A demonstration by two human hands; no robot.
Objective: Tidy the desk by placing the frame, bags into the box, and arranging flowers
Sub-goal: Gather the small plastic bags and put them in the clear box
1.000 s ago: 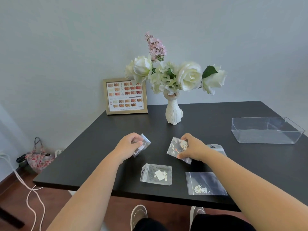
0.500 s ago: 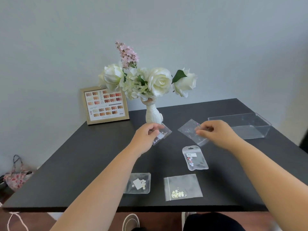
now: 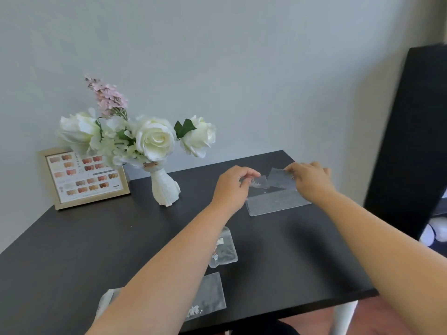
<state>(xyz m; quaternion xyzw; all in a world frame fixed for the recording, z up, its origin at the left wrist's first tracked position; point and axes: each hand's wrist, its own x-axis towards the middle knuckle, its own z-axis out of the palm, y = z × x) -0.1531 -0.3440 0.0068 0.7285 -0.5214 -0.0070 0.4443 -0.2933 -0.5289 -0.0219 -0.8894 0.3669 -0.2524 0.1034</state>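
Observation:
My left hand (image 3: 232,187) pinches a small clear bag (image 3: 257,183) over the clear plastic box (image 3: 273,204) at the far right of the black desk (image 3: 121,250). My right hand (image 3: 310,181) holds another clear bag (image 3: 281,180) above the same box. Three more clear bags lie near the front edge: one with a label (image 3: 223,250), one with pale bits (image 3: 208,296), and one partly hidden under my left arm (image 3: 106,301). A gold picture frame (image 3: 84,177) leans on the wall at the back left. White roses and a pink sprig (image 3: 135,136) stand in a white vase (image 3: 164,187).
The grey wall runs right behind the desk. A tall black panel (image 3: 411,141) stands to the right of the desk, with white objects (image 3: 435,230) on the floor beside it. The desk's front edge is close to my body.
Both hands have carried their bags to the right and further back, from the desk's middle to above the clear box. My view has swung right.

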